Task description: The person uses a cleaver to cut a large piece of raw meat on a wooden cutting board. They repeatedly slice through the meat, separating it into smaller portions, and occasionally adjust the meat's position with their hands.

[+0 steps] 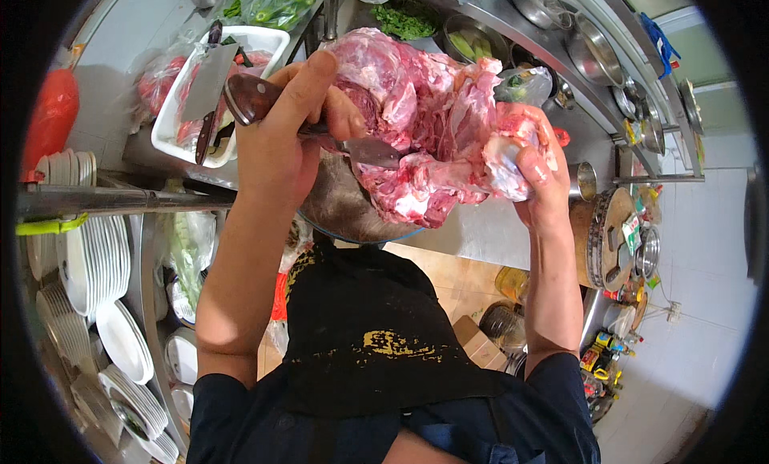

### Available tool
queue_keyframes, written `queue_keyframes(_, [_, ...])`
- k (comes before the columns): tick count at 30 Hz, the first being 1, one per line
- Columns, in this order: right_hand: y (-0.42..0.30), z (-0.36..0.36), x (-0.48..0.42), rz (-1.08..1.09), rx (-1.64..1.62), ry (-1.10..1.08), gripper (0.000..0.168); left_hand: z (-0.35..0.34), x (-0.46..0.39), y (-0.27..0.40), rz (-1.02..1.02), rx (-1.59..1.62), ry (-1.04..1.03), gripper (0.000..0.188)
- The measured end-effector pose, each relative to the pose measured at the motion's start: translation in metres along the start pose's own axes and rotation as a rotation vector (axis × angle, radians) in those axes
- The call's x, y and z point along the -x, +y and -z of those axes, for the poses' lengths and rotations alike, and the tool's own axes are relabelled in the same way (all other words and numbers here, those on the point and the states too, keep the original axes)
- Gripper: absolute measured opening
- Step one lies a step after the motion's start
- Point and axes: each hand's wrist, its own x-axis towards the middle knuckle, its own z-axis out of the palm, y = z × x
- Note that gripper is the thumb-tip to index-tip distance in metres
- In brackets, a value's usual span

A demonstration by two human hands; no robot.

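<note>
A large piece of raw meat on the bone (414,97) fills the space before me, over a round chopping board (342,193). My left hand (282,121) grips the dark wooden handle of a knife (375,153). Its blade points right and lies against the meat near the bone, with the tip hidden in the flesh. At the right end, my right hand (544,163) holds the pale knobby bone end (507,157), thumb in front. The fingers behind the bone are mostly hidden.
A white tub (162,127) holds meat, with a cleaver (210,79) lying across it. Bowls of greens (405,22) stand behind the meat. To the right are a thick wooden chopping block (592,235) and steel pans (595,49); stacked plates (93,265) sit at left.
</note>
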Motion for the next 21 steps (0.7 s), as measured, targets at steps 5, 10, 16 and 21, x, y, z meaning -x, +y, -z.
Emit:
queue_keyframes(5, [-0.002,-0.014,-0.005,0.016,0.016,0.030,0.062,-0.006,0.011,-0.004,0.002,0.002,0.118,0.042])
queue_keyframes(10, [-0.006,-0.023,-0.003,-0.023,-0.001,0.041,0.058,-0.011,0.032,0.011,0.008,-0.026,0.197,0.047])
queue_keyframes(16, [-0.012,-0.043,-0.016,-0.037,0.071,-0.050,0.049,-0.011,0.058,0.017,0.019,-0.066,0.255,0.043])
queue_keyframes(21, [-0.008,-0.063,-0.035,-0.061,0.126,-0.105,0.047,-0.011,0.057,-0.001,0.011,-0.047,0.287,0.043])
